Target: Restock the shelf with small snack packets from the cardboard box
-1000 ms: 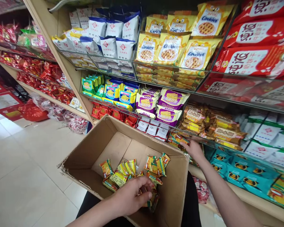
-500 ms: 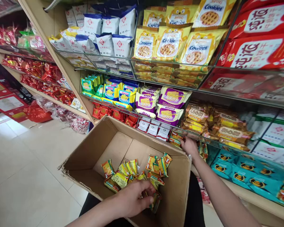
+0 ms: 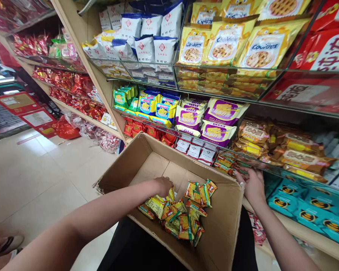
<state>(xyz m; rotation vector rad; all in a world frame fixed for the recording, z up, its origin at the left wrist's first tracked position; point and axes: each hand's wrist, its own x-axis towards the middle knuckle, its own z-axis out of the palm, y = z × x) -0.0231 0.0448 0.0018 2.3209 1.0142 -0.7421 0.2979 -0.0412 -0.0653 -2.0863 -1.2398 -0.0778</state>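
Many packets [image 3: 185, 226]: loose in box [image 3: 224, 222]
Left hand [image 3: 162, 186]: at packets, fingers curled, can't tell if holding
Right hand [image 3: 253, 185]: at shelf packets [image 3: 224, 162], fingers parted, hold unclear

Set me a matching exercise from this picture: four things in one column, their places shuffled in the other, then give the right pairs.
Things
1. Left hand
2. Right hand
3. Cardboard box
4. Purple soda biscuit packs

Places
A. Above the black-clad legs
B. On the shelf below the yellow cookie packs
C. At the loose packets inside the box
D. At the small packets on the lower shelf

Right pairs
1-C
2-D
3-A
4-B
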